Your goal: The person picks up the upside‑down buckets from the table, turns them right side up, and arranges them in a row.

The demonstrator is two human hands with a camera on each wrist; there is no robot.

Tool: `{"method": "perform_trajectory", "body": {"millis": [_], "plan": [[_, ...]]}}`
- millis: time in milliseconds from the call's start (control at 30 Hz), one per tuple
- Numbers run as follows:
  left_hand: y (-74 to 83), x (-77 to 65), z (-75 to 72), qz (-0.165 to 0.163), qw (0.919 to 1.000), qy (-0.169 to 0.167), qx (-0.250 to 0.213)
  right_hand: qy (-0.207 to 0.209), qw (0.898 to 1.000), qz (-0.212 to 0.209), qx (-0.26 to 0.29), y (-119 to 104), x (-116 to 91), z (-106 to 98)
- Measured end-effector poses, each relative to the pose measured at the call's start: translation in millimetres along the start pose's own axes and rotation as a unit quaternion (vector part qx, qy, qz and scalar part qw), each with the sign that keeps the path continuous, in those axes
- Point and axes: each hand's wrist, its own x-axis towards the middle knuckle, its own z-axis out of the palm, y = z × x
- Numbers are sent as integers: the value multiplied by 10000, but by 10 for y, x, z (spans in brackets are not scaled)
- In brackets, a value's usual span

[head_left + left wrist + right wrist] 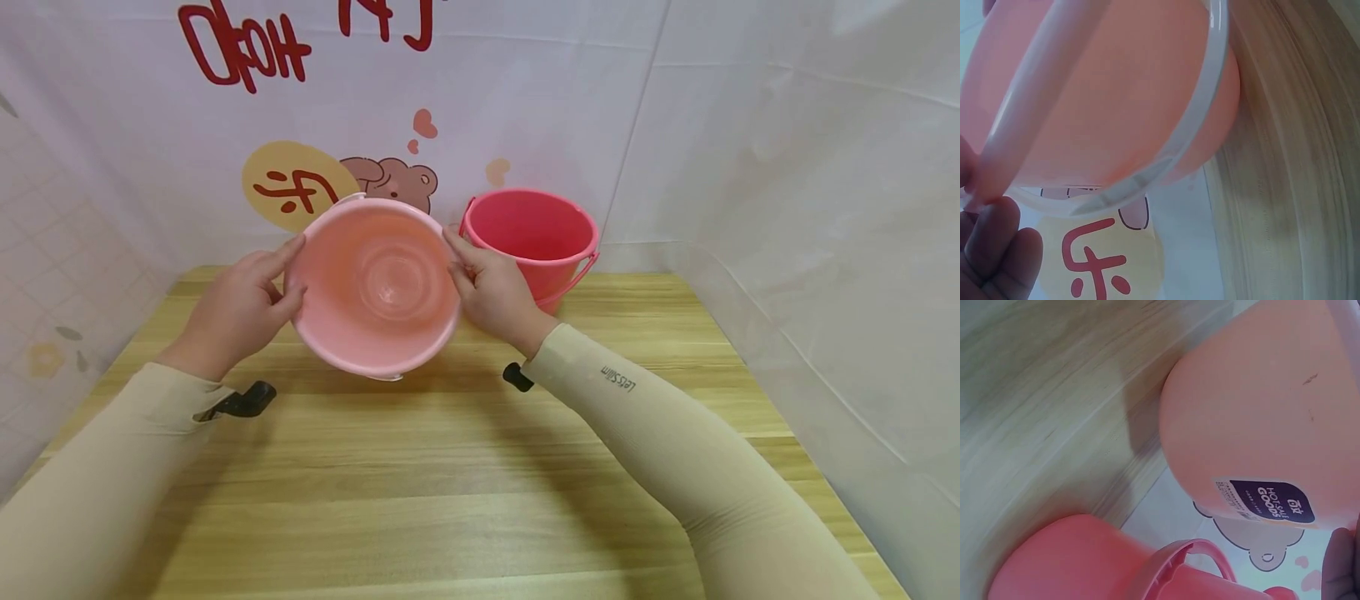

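Note:
A light pink bucket [337, 333] is tilted so that its inside and round bottom face the head camera. My left hand [238, 310] pinches its rim on the left, with the thumb over the edge. On the opposite side my right hand [495, 292] grips the rim. A white handle [1200, 106] hangs against the light pink bucket's outer wall in the left wrist view. The right wrist view shows a dark label [1272, 501] on that wall. Behind my right hand stands a darker pink bucket [532, 221], upright, its own pink handle [573, 283] lowered.
The wooden table [420, 500] stretches beneath both arms. A white backdrop [555, 108] with red lettering and a cartoon bear [405, 183] closes off the back. Pale side walls [840, 250] flank the table. Black straps' ends [251, 400] stick out at the wrists.

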Motion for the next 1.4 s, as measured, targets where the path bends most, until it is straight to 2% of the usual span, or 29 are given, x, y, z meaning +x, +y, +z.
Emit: {"method": "perform_trajectory", "body": {"millis": [233, 467, 633, 1033, 1400], "plan": [[-13, 18, -34, -166, 9998, -44, -49, -352, 9992, -88, -188, 69, -58, 30], [-35, 44, -72, -330, 9993, -158, -98, -443, 9974, -448, -356, 98, -104, 62], [-35, 61, -88, -397, 9989, -154, -175, -392, 9971, -559, -342, 94, -107, 85], [-29, 40, -85, -444, 9988, -163, -88, -411, 9988, -266, -61, 65, -73, 82], [-16, -9, -56, -469, 9984, -224, -202, -441, 9990, 49, 56, 7, -41, 64]]}}
